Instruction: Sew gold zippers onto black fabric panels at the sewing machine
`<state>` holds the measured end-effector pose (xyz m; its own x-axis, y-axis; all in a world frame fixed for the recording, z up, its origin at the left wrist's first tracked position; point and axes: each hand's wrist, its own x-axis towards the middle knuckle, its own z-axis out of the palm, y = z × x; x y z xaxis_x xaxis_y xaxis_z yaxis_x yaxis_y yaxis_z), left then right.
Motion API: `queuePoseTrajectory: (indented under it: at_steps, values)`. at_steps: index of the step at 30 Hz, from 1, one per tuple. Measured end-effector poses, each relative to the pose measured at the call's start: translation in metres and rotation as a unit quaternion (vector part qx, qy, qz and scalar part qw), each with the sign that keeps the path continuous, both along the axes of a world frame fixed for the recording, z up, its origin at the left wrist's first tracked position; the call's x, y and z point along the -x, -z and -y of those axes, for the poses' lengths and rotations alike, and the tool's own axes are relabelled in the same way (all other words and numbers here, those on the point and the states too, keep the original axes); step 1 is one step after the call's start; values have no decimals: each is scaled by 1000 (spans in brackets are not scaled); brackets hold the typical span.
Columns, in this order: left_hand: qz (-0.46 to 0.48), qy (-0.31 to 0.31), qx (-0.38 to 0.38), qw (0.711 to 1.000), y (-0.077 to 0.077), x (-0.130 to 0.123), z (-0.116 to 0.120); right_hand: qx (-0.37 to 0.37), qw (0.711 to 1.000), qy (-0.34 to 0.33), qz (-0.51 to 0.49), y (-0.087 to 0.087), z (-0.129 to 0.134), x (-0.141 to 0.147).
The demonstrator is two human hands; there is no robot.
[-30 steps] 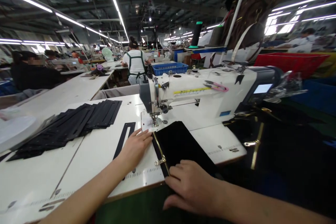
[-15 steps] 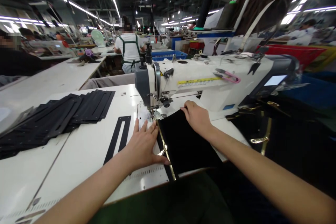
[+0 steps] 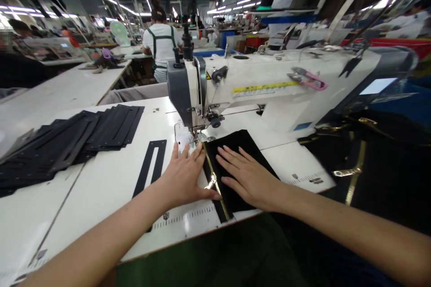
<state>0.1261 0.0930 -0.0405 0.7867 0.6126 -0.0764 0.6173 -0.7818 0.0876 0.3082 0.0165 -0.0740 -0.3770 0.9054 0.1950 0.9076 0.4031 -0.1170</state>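
Your left hand (image 3: 186, 179) is spread wide near the middle of the frame, fingers fanned toward the needle of the sewing machine (image 3: 256, 71) and thumb stretched across the gold zipper (image 3: 208, 158), just below its pull (image 3: 211, 181). Your right hand (image 3: 245, 177), just right of centre, lies flat and palm down on the black cloth (image 3: 229, 197), fingers long and slightly apart. Neither hand is closed around anything; how hard you press, I cannot tell.

The cloth sits at the centre of the frame, flat on the white table (image 3: 111, 197), with the zipper along its left side. The zipper's upper end is right by the needle; its lower end is near the table's front edge. Whether the needle is in the cloth is too small to tell.

To the left of your left hand, partly behind your forearm, lies one dark slotted strip (image 3: 142, 175). A fanned pile of dark strips (image 3: 77, 139) spreads over the left of the frame. More black cloth with gold zippers (image 3: 387, 179) fills the right side. Pink-handled snips (image 3: 311, 80) rest against the machine at upper right, near a lit screen (image 3: 377, 85). A person in a white top (image 3: 161, 42) has their back to you at upper centre-left.
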Motion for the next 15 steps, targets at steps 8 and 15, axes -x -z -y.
queuePoseTrajectory:
  at_steps: [8, 15]
  values:
    - [163, 24, 68, 984, -9, 37, 63, -21, 999, -29, -33, 8, -14, 5]
    - [27, -20, -110, 993, 0, 123, 63, -28, 998, -42, -27, 9, -11, 7]
